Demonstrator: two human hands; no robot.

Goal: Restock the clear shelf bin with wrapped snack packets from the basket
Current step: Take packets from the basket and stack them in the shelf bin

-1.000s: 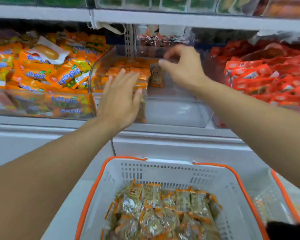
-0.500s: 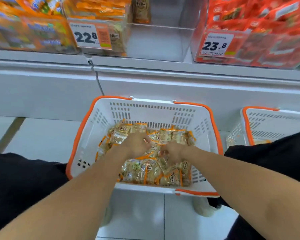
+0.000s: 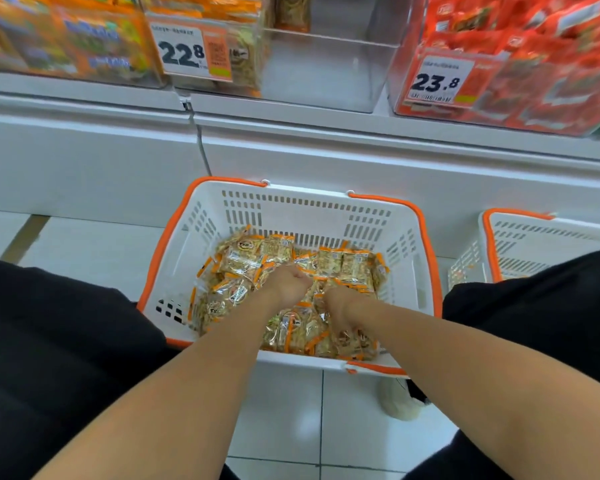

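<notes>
A white basket with an orange rim (image 3: 305, 206) stands on the floor between my knees, holding several clear, orange-edged snack packets (image 3: 347, 268). Both my hands reach down into the pile. My left hand (image 3: 287, 285) is curled into a fist among the packets in the middle. Just to its right, my right hand (image 3: 341, 306) has its fingers dug down and curled into the packets. Above, the clear shelf bin (image 3: 321, 76) with a 22.8 price tag holds a few of these packets along its left side and back.
A second white and orange basket (image 3: 534, 237) stands to the right. A bin of red packets (image 3: 541, 60) flanks the clear bin on the right, and a bin of orange packets (image 3: 66, 46) on the left. The white shelf base (image 3: 84, 161) rises behind the basket.
My hands left the shelf bin and dropped into the basket, and my view tilted down. In the last half second they stayed in the pile, closing on the packets.
</notes>
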